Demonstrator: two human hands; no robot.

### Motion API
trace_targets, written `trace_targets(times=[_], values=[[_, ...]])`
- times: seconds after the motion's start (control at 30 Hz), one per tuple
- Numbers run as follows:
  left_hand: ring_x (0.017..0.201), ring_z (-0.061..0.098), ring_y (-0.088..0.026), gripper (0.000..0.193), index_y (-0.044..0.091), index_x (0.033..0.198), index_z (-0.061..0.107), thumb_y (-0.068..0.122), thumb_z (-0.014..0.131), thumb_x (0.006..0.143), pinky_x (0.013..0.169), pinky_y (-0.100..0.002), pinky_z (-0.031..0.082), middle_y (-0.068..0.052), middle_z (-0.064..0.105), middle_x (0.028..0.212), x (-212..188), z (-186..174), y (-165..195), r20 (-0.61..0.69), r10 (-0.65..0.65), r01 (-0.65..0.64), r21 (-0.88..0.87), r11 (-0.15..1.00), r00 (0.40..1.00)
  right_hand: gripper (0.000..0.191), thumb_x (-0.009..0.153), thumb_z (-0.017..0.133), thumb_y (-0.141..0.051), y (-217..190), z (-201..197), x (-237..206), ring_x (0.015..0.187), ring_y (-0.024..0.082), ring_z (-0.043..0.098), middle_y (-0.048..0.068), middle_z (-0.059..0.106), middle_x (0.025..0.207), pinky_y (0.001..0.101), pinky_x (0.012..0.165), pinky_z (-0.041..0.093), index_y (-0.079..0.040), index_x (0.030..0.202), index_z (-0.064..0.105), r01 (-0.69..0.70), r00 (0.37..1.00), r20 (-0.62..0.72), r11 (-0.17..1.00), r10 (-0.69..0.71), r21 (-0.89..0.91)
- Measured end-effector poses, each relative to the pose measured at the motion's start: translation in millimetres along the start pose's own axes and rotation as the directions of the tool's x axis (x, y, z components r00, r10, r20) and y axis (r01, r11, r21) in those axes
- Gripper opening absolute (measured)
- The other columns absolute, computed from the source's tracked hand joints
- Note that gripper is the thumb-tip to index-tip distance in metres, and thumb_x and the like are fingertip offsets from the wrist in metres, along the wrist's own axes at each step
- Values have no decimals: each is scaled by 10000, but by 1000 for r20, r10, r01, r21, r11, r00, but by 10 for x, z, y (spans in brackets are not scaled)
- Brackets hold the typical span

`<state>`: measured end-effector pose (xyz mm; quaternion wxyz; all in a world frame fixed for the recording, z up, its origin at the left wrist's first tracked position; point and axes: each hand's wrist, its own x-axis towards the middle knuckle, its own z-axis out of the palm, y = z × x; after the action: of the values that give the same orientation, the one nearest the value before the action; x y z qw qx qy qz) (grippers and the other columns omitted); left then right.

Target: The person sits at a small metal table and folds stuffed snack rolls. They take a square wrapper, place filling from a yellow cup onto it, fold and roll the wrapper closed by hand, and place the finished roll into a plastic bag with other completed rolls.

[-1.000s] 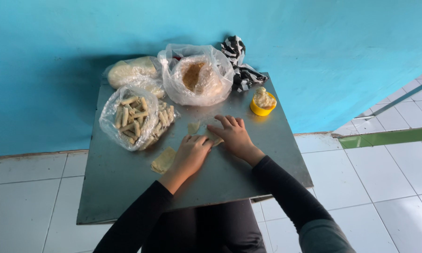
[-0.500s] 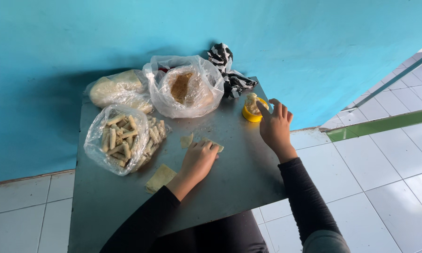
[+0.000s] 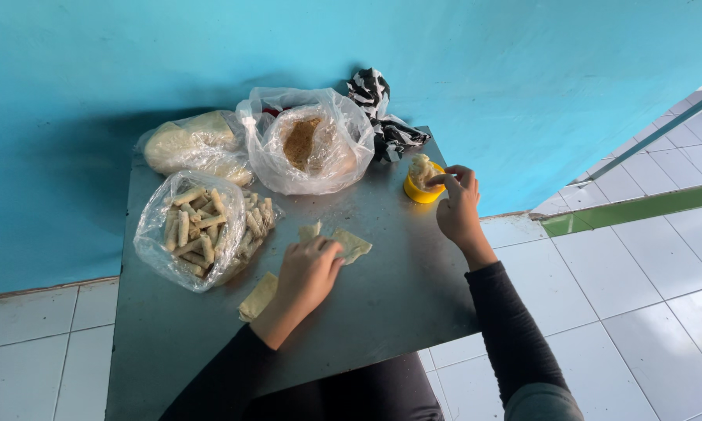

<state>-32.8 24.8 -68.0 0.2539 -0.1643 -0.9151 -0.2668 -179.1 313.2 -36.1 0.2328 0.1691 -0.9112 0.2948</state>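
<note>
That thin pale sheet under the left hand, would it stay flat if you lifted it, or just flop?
Probably flop: the wrapper sheet looks very thin and its corner lies creased on the metal table. It seems light, since the left hand pins it with fingertips only. It may tear easily; the loose wrapper piece nearby looks just as thin.

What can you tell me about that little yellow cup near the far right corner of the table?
The yellow cup is a small, round, shallow tub, plastic by its look. It stands upright on the grey metal table, near the far right edge, just in front of a crumpled black-and-white bag. A pale, lumpy, paste-like stuff heaps above its rim. The right hand reaches it, fingertips at that heap.
</note>
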Motion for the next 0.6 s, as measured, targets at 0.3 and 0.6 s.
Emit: trace_targets(times=[0.3,0.6], values=[[833,669,-288,217,103,827,675,262,819,790,735,-454,433,-43,698,816,-61,-73,-121,-28,-288,288,-8,958,957,592,731,558,118,-882,564,-402,1176,281,504,70,542,1328,414,1041,372,-235,1159,763,233,882,373,954,-288,186],[819,669,-278,212,103,801,669,255,817,797,751,-454,427,-35,701,797,-60,-58,-135,1,-326,325,-49,944,945,600,729,730,-44,-960,489,-471,1278,289,494,71,533,1408,456,1058,348,-263,1288,719,583,793,327,796,-514,-161]])
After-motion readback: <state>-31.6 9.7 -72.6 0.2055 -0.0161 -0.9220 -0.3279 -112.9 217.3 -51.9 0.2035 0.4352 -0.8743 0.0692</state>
